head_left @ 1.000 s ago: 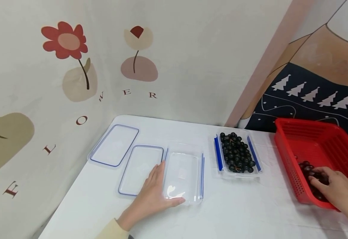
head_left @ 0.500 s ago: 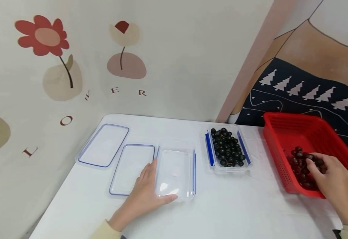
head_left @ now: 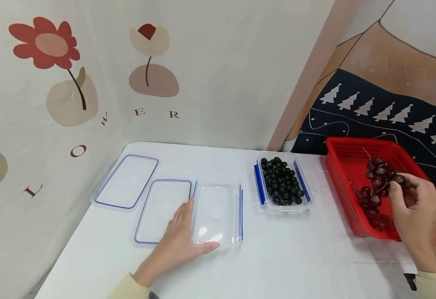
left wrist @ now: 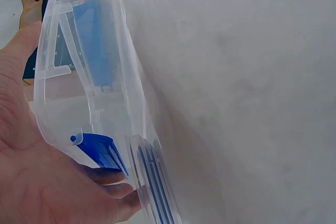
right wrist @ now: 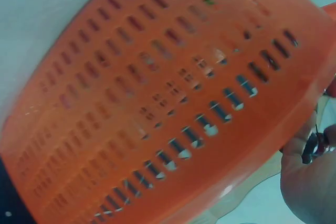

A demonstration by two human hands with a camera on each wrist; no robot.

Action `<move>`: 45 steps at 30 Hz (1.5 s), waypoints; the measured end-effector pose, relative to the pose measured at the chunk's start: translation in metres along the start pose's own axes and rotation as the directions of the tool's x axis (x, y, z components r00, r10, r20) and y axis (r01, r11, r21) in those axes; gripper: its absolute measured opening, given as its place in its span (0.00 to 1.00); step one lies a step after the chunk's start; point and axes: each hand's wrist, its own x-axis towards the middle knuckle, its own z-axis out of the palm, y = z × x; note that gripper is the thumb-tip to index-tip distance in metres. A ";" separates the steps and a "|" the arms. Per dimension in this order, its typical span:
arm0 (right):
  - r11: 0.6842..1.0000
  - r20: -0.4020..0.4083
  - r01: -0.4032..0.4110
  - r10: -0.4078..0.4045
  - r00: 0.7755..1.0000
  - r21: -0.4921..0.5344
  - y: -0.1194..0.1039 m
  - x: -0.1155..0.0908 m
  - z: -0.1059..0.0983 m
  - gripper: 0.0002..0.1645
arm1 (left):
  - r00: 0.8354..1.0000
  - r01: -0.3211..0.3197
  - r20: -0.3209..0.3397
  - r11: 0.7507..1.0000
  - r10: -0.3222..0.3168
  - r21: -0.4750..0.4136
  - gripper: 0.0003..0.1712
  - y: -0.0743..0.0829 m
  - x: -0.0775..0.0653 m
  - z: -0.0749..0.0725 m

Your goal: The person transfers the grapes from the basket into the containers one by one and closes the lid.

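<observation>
Right hand (head_left: 419, 211), pinching dark-red grape bunch (head_left: 378, 176) over red rectangular plastic basket (head_left: 341, 195); left hand (head_left: 182, 241), spread against clear blue-clipped plastic box (head_left: 218, 207); leftward, two clear blue-edged lids (head_left: 126, 182); between hands, clear tub (head_left: 286, 208) of black grapes (head_left: 282, 180).

Head view: bright, even light | white glints, clear container (head_left: 215, 214) | soft shadow, table (head_left: 296, 257) below red basket (head_left: 346, 203) | Left wrist: greyer, diffuse shadow | Right wrist: hazy, basket blurred, rim glint
</observation>
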 end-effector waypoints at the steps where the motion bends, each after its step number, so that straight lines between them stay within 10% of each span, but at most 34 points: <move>1: 1.000 -0.018 0.003 -0.003 1.000 0.022 -0.003 0.001 0.000 0.19 | 1.000 -0.002 0.000 1.000 0.002 0.000 0.86 0.000 0.000 0.000; 16: 0.908 -0.102 0.122 -0.088 0.991 0.401 -0.062 0.004 0.030 0.18 | 1.000 -0.010 -0.004 1.000 0.010 -0.022 0.86 -0.003 -0.001 0.001; 45: 0.757 0.059 0.172 -0.268 0.962 0.631 -0.152 -0.023 0.097 0.26 | 1.000 -0.026 -0.018 0.998 0.025 -0.057 0.86 0.001 -0.004 0.000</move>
